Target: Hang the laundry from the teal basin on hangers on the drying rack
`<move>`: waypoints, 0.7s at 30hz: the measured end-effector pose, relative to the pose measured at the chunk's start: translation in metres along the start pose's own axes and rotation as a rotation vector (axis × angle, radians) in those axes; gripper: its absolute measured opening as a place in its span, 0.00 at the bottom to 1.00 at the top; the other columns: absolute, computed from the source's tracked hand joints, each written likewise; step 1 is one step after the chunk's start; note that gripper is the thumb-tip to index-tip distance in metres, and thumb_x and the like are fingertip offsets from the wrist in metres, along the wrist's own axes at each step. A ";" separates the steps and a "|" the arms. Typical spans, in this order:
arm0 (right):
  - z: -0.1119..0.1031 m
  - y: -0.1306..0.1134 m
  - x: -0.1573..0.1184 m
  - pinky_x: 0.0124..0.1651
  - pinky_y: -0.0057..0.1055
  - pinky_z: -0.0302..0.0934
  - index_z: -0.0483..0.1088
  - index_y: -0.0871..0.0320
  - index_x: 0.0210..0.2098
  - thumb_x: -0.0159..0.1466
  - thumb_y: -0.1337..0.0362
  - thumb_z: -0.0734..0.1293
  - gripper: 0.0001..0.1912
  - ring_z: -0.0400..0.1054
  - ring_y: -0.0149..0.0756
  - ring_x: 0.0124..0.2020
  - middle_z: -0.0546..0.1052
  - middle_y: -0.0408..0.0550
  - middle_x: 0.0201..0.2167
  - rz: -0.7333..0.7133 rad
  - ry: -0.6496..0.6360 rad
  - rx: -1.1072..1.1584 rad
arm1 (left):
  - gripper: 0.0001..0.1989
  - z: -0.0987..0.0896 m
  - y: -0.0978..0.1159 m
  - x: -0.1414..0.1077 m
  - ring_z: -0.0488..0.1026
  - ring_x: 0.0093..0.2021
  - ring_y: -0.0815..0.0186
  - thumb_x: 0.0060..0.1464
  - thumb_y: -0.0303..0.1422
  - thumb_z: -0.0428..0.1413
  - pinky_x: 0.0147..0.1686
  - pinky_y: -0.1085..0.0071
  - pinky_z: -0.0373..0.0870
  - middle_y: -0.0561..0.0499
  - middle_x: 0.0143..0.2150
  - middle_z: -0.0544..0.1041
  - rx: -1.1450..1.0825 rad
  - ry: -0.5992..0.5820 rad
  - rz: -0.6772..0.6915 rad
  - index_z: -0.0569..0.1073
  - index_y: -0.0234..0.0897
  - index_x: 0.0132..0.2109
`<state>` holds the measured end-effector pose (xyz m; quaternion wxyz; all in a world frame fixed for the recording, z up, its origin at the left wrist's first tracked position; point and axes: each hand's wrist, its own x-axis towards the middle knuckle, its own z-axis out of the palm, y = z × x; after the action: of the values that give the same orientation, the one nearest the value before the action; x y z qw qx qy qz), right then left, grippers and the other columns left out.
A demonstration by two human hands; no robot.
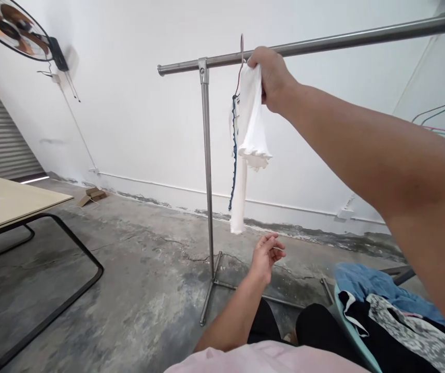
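Observation:
A white top [240, 191] with frilled edges and a dark blue ruffled trim hangs on a thin clothes hanger [241, 44], whose hook is over the metal rail. My right hand [271, 75] is raised to the rail, its fingers closed on the top's shoulder where the sleeve hangs down; the hanger's arm there is hidden. Below the top's hem, my left hand [267, 255] holds nothing, its fingers apart and slightly curled.
The steel clothes rack [207, 155] has its foot on the concrete floor. At lower right stands a light blue basket [356, 342] of clothes. Several coloured hangers [443, 128] hang at right. A table [16, 202], cardboard [92, 196] and a wall fan [16, 28] are at left.

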<state>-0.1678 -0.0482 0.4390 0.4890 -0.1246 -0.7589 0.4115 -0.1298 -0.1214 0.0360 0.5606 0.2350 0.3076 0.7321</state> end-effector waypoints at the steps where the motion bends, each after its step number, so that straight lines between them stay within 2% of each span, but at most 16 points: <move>1: 0.008 0.002 0.003 0.25 0.28 0.40 0.48 0.55 0.26 0.50 0.62 0.57 0.09 0.42 0.26 0.22 0.50 0.39 0.20 0.005 -0.005 0.007 | 0.29 -0.002 0.000 0.001 0.73 0.24 0.73 0.41 0.47 0.68 0.29 0.76 0.65 0.53 0.30 0.77 -0.002 0.000 -0.002 0.72 0.34 0.45; 7: 0.039 0.015 0.011 0.27 0.28 0.38 0.47 0.56 0.24 0.52 0.63 0.59 0.12 0.40 0.25 0.23 0.49 0.37 0.16 0.042 -0.083 -0.015 | 0.26 -0.014 0.003 0.008 0.72 0.24 0.72 0.39 0.46 0.68 0.29 0.75 0.63 0.52 0.28 0.76 -0.004 0.023 -0.033 0.74 0.32 0.40; 14: 0.050 0.021 0.021 0.29 0.28 0.38 0.49 0.57 0.25 0.53 0.64 0.61 0.12 0.41 0.25 0.25 0.48 0.36 0.15 0.058 -0.160 -0.082 | 0.22 -0.021 0.007 0.015 0.70 0.24 0.72 0.39 0.45 0.68 0.30 0.74 0.63 0.52 0.28 0.76 0.016 0.069 -0.035 0.74 0.33 0.36; 18: 0.051 0.022 0.028 0.29 0.27 0.39 0.53 0.58 0.25 0.55 0.60 0.62 0.12 0.43 0.24 0.25 0.58 0.37 0.17 0.043 -0.266 -0.128 | 0.23 -0.020 0.004 0.017 0.70 0.24 0.73 0.40 0.46 0.68 0.31 0.74 0.64 0.51 0.28 0.76 0.054 0.090 -0.016 0.75 0.33 0.37; 21: 0.047 0.025 0.031 0.28 0.27 0.41 0.57 0.57 0.28 0.58 0.52 0.63 0.16 0.46 0.24 0.24 0.63 0.37 0.18 0.044 -0.305 -0.176 | 0.24 -0.015 0.002 0.016 0.70 0.24 0.73 0.39 0.46 0.69 0.30 0.74 0.64 0.52 0.27 0.76 0.073 0.099 -0.017 0.74 0.32 0.36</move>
<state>-0.2277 -0.0373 0.4312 0.3463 -0.1197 -0.8544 0.3685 -0.1459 -0.1091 0.0266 0.5418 0.2164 0.3634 0.7264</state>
